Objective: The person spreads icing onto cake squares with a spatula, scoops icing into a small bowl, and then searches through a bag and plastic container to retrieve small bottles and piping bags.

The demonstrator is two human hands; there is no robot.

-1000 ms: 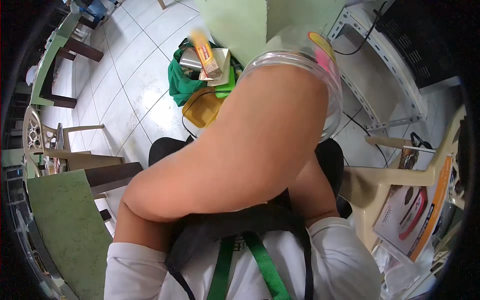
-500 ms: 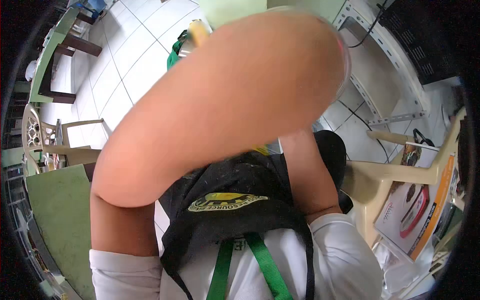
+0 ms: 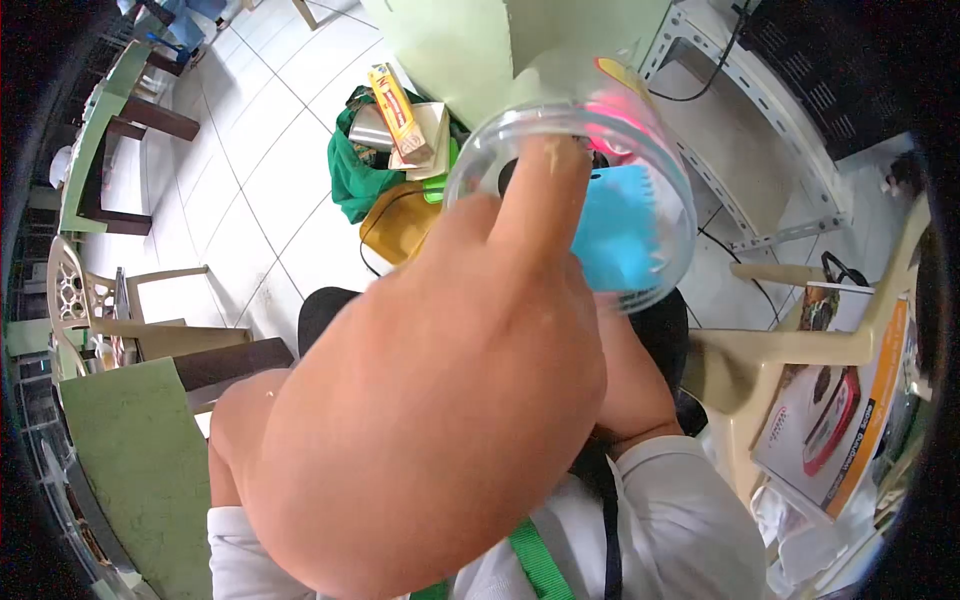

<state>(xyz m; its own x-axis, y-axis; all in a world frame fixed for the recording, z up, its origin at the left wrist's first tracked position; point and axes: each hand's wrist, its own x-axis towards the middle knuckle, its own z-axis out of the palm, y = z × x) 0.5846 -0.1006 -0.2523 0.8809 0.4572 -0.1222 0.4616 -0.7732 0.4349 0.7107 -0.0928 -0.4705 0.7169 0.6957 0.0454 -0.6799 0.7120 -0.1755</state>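
My left hand (image 3: 430, 370) fills the middle, its back turned up. One finger stretches over the mouth of a clear jar (image 3: 682, 245), the others bend underneath. Beside that finger, within the jar's mouth, lies a light blue piece with a notched edge (image 3: 620, 225); the hand looks closed on it, though the fingertips are hidden. A pale smear shows on the stretched finger. Pink and yellow patches show farther along the jar. My right forearm runs up behind the near side of the jar, where my right hand is hidden.
On the floor stand a green bag (image 3: 355, 180) with a yellow box (image 3: 400, 110), and a yellow container (image 3: 395, 225). A green table (image 3: 140, 450) is at left. At right are a beige chair (image 3: 790, 348) with a printed box (image 3: 825, 430), and a white metal rack (image 3: 800, 180).
My left arm has drawn back from deep in the jar, so the back of the hand and a finger now show at its mouth. The blue piece has come into view.
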